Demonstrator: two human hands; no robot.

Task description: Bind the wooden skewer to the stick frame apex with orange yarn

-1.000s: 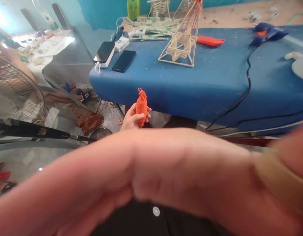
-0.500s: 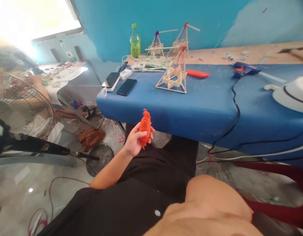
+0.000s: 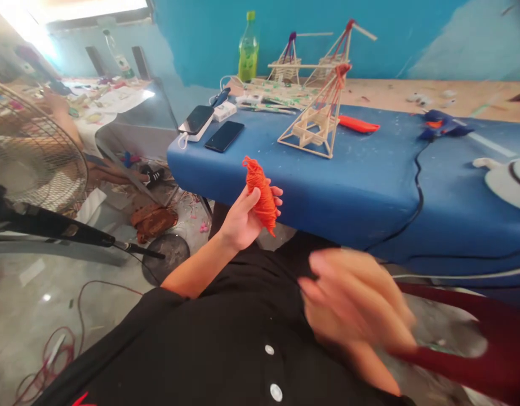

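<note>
My left hand (image 3: pixel 243 217) is closed round an orange bundle of yarn (image 3: pixel 261 193), held upright just in front of the near edge of the blue table (image 3: pixel 361 175). My right hand (image 3: pixel 352 299) hangs lower, over my lap and black clothing, smeared by motion; its fingers look loosely spread with nothing visible in them. On the table behind stands a stick-built pyramid frame (image 3: pixel 319 121) with red thread at its top.
Two phones (image 3: pixel 223 135) lie at the table's left end. A black cable (image 3: pixel 416 186) runs from a blue glue gun (image 3: pixel 441 124). More stick models and a green bottle (image 3: pixel 248 48) stand at the back. A floor fan (image 3: pixel 31 152) is at left.
My right arm, which filled the foreground, has dropped away and the right hand now shows over my lap. My left hand has lifted the yarn a little nearer the table edge.
</note>
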